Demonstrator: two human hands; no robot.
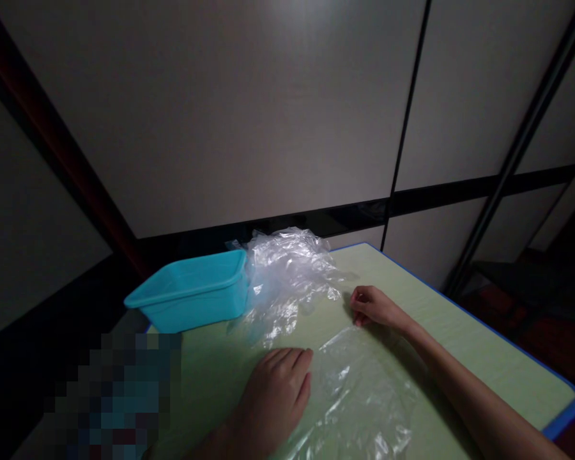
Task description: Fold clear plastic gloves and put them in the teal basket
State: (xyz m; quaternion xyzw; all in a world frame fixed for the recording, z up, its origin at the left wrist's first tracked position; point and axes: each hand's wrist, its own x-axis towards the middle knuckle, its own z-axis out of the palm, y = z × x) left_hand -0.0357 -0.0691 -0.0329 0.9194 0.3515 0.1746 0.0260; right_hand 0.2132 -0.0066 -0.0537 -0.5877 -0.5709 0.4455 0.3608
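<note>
A thin clear plastic bag (359, 396) lies spread over the table's near part, between my two hands. My left hand (278, 396) is at its left edge, back upward, fingers bent and pressed together with the thumb close below them. Its fingertips meet the bag's upper left corner. At the upper right end of the same edge, my right hand (372, 305) is closed in a pinch, fingers curled and fingertips at the film. Beyond the hands sits a crumpled heap of clear plastic bags (292, 262), shiny and loose.
A turquoise plastic basin (196, 303) stands on the left, against the heap. The table (464, 332) has a pale green top with a blue edge. Behind it rise wardrobe doors (268, 115) with dark strips. A pixelated patch covers the lower left.
</note>
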